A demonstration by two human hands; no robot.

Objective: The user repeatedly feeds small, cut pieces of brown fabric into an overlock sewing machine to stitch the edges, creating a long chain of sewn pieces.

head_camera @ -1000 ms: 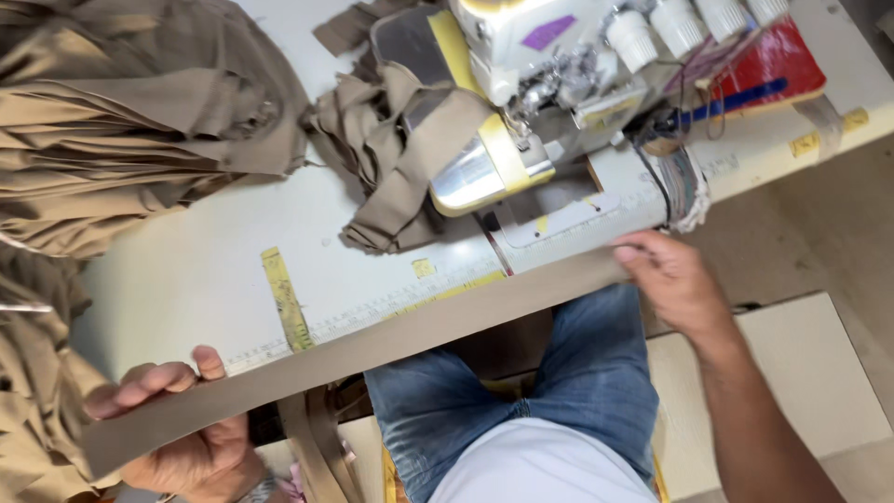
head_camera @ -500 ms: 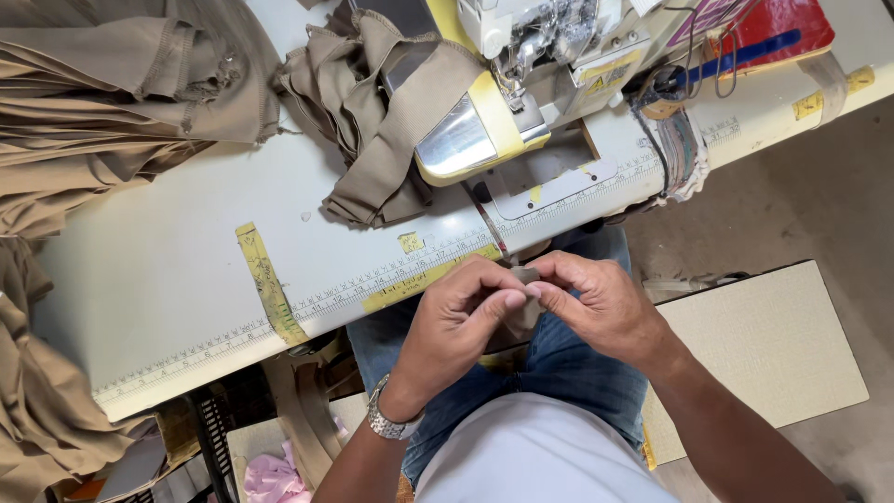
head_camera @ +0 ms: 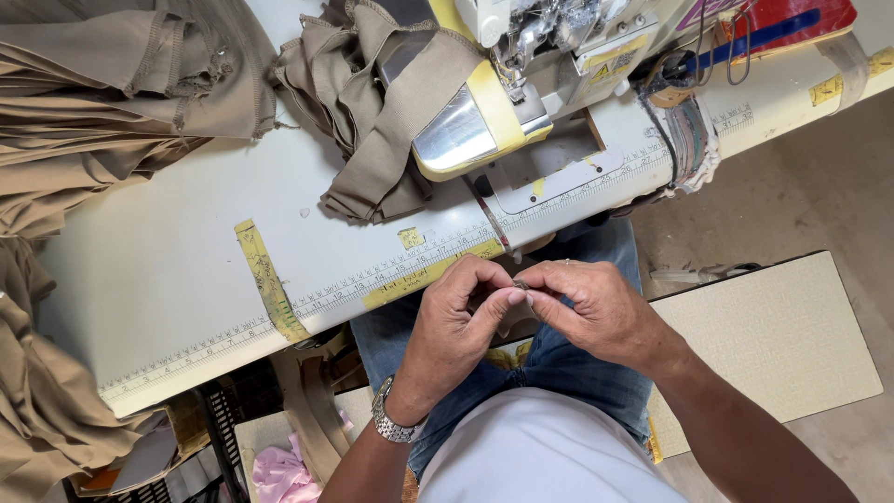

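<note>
Head view — left hand (head_camera: 456, 321), right hand (head_camera: 596, 312) together, fingers pinching small khaki fabric piece (head_camera: 521, 284) — above lap.

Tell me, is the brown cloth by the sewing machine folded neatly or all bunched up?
Bunched up. The brown cloth lies in crumpled, overlapping folds on the table beside the sewing machine.

A small yellow rectangular warning label (head_camera: 610, 65) sits on the sewing machine (head_camera: 521, 84) front
</note>
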